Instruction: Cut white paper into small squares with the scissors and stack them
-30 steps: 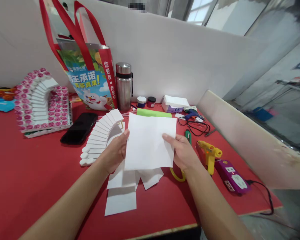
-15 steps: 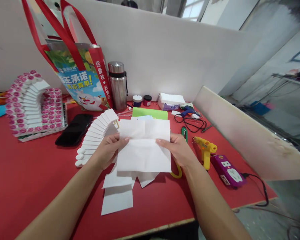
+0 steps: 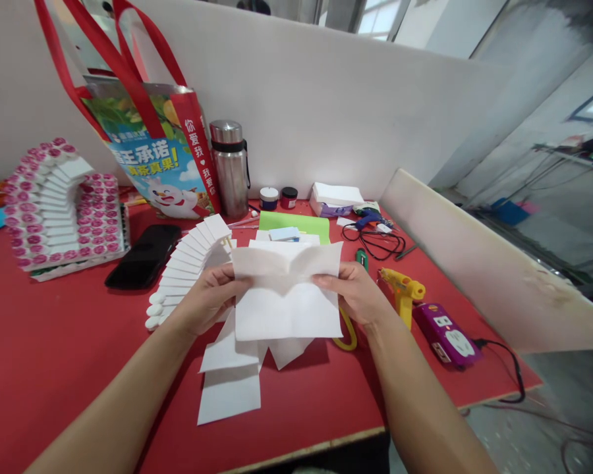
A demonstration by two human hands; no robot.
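1. The left hand (image 3: 215, 296) gripped the left edge of a white sheet (image 3: 289, 313), its thumb lying on top and its fingers curled behind.
2. The right hand (image 3: 356, 293) held the right edge in the same pinch, level with the left one.
3. The sheet hung between them above the near middle of the red table (image 3: 326, 401), its broad face turned up and toward the person. It looked slightly wider left to right than near to far, but the tilt left it unclear which axis was longer. A crease ran left to right between the thumbs, with a fainter one running near to far. The far edge dipped in the middle.
4. Under the sheet and nearer, white pieces (image 3: 230, 395) overlapped; the nearest stretched toward the table's near edge.
5. Just right, a yellow loop (image 3: 348, 334) showed partly beneath the sheet.
6. Behind the left hand, a white stepped model (image 3: 190, 266) curved from near left to far right.
7. Beyond the sheet lay a green sheet (image 3: 321, 227).
8. To the right, a yellow glue gun (image 3: 404, 289) had its grip toward the near side, beside a purple power strip (image 3: 447, 336).
9. Farther left were a black phone (image 3: 143, 257) and a pink-flowered model (image 3: 62, 210).
10. At the far side stood a tote bag (image 3: 163, 164) and a steel flask (image 3: 231, 174).
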